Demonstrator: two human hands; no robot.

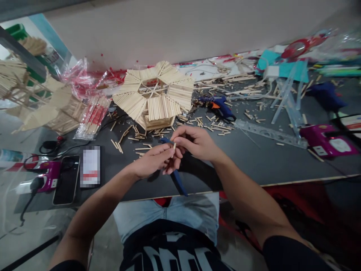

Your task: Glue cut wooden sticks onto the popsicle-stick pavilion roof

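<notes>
Left to right: beyond the person's left hand stands a flower-shaped stick model. The left and right hands pinch a short wooden stick between them, above a blue handle. Light, steady fingertip pressure should suit such thin wood. Farther right lies a blue glue gun.

A short, pale stick is tilting slightly between pinching fingers, its lower part being partly hidden. A blue tool is lying slantwise beneath, its middle being covered while both ends are showing.
</notes>
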